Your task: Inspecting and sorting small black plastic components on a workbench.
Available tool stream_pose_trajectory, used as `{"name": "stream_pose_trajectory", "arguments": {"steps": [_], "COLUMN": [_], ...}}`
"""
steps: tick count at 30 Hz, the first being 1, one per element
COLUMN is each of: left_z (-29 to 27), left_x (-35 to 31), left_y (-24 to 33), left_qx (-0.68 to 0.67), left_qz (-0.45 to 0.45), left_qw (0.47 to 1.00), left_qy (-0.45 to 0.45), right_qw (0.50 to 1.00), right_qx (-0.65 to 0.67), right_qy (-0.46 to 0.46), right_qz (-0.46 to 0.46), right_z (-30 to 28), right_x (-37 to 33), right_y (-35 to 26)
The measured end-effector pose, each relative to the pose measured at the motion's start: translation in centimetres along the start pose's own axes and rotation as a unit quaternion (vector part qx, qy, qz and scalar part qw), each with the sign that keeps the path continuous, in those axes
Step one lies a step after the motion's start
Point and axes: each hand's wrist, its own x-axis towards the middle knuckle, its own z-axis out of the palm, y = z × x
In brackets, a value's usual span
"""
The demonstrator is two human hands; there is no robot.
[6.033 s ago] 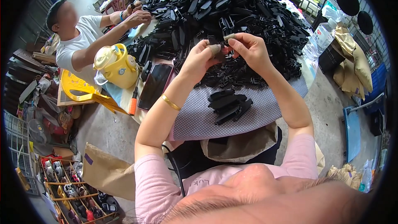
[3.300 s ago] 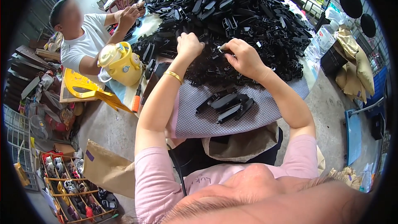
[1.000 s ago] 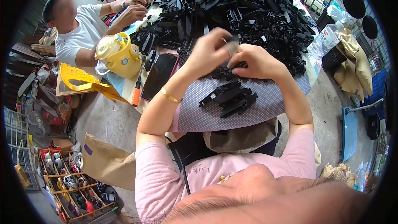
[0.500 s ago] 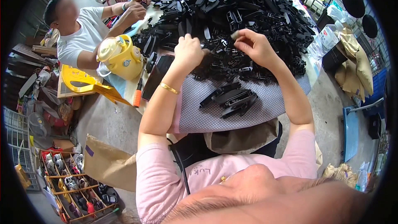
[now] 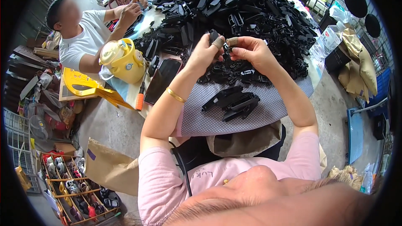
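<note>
My left hand (image 5: 204, 54) grips a dark, elongated plastic piece (image 5: 213, 36) that stands up between thumb and fingers. Opposite it, my right hand (image 5: 253, 51) pinches a small black part (image 5: 227, 49) with a shiny bit on it. The two hands nearly meet above the near side of a large heap of black plastic parts (image 5: 217, 0). Brown wraps cover some fingertips of both hands. Closer to me, a small group of longer black pieces (image 5: 239, 104) lies on the patterned grey cloth (image 5: 197, 121). The exact kind of these parts cannot be made out.
Left of my forearm are a dark phone (image 5: 163, 77), an orange-handled tool (image 5: 139, 100) and a yellow jug (image 5: 125, 65). A co-worker in a white shirt (image 5: 90, 29) sits at the far left, hands raised. An open brown sack (image 5: 247, 142) hangs below the table edge.
Both hands have lifted from the heap and come together, the left moving right. The dark piece now shows in my left hand. The co-worker's hands have shifted slightly left.
</note>
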Motion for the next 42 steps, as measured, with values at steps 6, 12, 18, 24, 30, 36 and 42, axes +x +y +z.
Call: {"name": "stream_pose_trajectory", "arguments": {"steps": [6, 12, 18, 24, 30, 36, 42], "left_z": [0.8, 0.9, 1.2, 1.5, 1.6, 2.2, 2.3], "left_x": [-0.2, -0.4, -0.2, -0.1, -1.0, -0.7, -0.3], "left_y": [-0.1, -0.8, -1.7, -1.4, -0.3, -1.5, -2.2], "left_qx": [-0.206, -0.228, -0.265, -0.080, 0.069, 0.134, -0.049], "left_qz": [-0.106, -0.049, -0.005, 0.085, 0.106, 0.194, 0.122], "left_qw": [0.971, 0.967, 0.959, 0.993, 0.991, 0.964, 0.987], "left_qy": [-0.061, -0.101, -0.099, -0.013, 0.036, 0.122, 0.094], "right_qw": [0.968, 0.898, 0.750, 0.841, 0.828, 0.736, 0.735], "right_qx": [-0.203, -0.329, -0.547, -0.465, -0.510, -0.612, -0.609], "right_qy": [0.073, 0.132, 0.134, 0.121, 0.072, 0.013, -0.006], "right_qz": [-0.126, -0.260, -0.347, -0.249, -0.221, -0.288, -0.298], "right_z": [1.3, 0.6, 0.9, 1.2, 0.4, 0.9, 1.7], "right_x": [-0.5, -0.2, -0.5, -0.8, -0.7, -0.8, -1.2], "right_y": [0.3, 0.2, -0.1, -0.5, -0.3, -0.2, 0.1]}}
